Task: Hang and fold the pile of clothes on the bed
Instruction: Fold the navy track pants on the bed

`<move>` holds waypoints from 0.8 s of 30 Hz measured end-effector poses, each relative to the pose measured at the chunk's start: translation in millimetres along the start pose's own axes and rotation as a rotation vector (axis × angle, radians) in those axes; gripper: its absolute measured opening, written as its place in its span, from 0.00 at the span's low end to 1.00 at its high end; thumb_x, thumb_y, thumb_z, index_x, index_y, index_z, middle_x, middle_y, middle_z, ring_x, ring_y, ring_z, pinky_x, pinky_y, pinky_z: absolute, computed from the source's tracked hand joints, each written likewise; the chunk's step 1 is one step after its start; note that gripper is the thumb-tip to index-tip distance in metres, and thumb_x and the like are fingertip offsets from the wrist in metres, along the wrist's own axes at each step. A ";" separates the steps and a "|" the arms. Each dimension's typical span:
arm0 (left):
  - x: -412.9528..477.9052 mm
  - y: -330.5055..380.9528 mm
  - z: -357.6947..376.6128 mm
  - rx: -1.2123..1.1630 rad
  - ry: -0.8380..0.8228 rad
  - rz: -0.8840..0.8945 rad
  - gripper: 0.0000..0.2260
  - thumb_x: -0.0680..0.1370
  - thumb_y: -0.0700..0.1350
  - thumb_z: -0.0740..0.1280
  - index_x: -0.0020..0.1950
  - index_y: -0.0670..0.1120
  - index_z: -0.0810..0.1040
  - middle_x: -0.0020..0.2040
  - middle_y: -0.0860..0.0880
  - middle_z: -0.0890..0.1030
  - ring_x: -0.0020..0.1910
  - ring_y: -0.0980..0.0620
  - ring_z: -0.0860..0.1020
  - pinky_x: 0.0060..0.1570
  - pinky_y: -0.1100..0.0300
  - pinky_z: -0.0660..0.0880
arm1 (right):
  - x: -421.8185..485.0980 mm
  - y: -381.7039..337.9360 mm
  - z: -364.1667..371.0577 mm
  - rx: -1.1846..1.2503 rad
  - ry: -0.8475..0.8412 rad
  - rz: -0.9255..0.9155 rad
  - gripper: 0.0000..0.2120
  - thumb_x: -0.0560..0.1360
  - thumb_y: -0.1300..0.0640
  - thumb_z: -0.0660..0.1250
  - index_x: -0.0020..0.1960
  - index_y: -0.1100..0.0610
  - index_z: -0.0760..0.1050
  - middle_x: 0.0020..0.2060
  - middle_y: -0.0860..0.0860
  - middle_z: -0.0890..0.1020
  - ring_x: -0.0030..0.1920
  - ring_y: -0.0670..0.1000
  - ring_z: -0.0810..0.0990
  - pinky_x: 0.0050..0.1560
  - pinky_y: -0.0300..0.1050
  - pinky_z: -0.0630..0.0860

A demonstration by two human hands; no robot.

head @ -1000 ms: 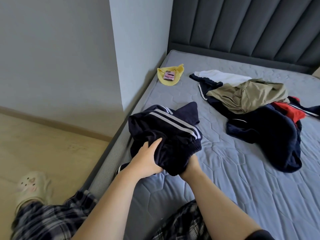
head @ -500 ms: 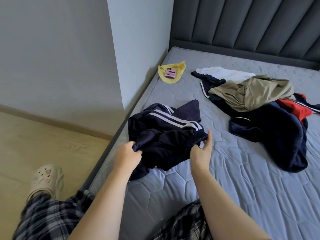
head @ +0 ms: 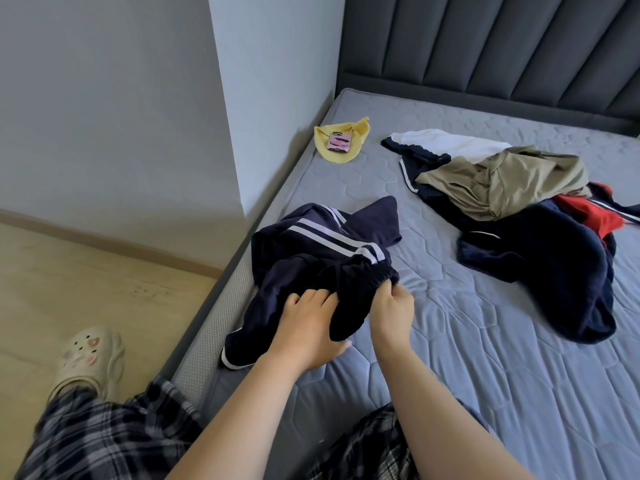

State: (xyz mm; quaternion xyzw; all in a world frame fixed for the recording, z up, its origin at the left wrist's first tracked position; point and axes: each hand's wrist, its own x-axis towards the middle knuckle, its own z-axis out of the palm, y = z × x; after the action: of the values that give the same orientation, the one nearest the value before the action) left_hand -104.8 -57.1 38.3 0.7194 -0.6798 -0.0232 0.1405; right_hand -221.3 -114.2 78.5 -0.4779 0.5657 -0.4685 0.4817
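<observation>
Crumpled at the bed's (head: 485,341) near left edge: navy garment (head: 311,258) with white stripes, elastic waistband bunched. Farther right: loose pile (head: 519,209), khaki atop navy, red, white.

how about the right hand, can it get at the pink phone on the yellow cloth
Probably not yet: the right hand grips the navy striped garment, and the pink phone lies well beyond it.
</observation>
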 end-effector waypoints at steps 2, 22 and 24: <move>1.5 3.0 2.1 0.063 0.045 0.016 0.16 0.71 0.56 0.64 0.56 0.53 0.72 0.52 0.56 0.75 0.56 0.51 0.71 0.53 0.56 0.61 | -1.9 0.9 0.3 -0.161 0.027 -0.061 0.15 0.76 0.66 0.57 0.59 0.54 0.73 0.59 0.51 0.73 0.56 0.51 0.73 0.49 0.43 0.71; 73.1 46.0 -229.0 -0.216 0.222 -0.225 0.13 0.73 0.39 0.64 0.52 0.53 0.82 0.50 0.49 0.81 0.50 0.44 0.78 0.46 0.56 0.75 | 22.2 -202.0 -46.7 -1.259 -0.060 -0.943 0.08 0.74 0.66 0.60 0.51 0.59 0.73 0.43 0.56 0.78 0.40 0.60 0.77 0.34 0.46 0.66; 70.7 51.2 -268.5 -0.166 0.253 -0.247 0.15 0.73 0.37 0.63 0.51 0.52 0.83 0.51 0.49 0.81 0.50 0.44 0.78 0.46 0.57 0.75 | 12.5 -241.2 -50.7 -1.407 -0.059 -1.099 0.09 0.75 0.67 0.61 0.53 0.58 0.75 0.49 0.56 0.77 0.46 0.60 0.79 0.36 0.47 0.66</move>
State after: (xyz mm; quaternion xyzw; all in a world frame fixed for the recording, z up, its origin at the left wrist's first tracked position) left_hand -89.1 -82.7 319.0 0.7803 -0.5592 -0.0057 0.2799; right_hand -251.1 -148.2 321.1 -0.8784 0.4007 -0.1653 -0.2011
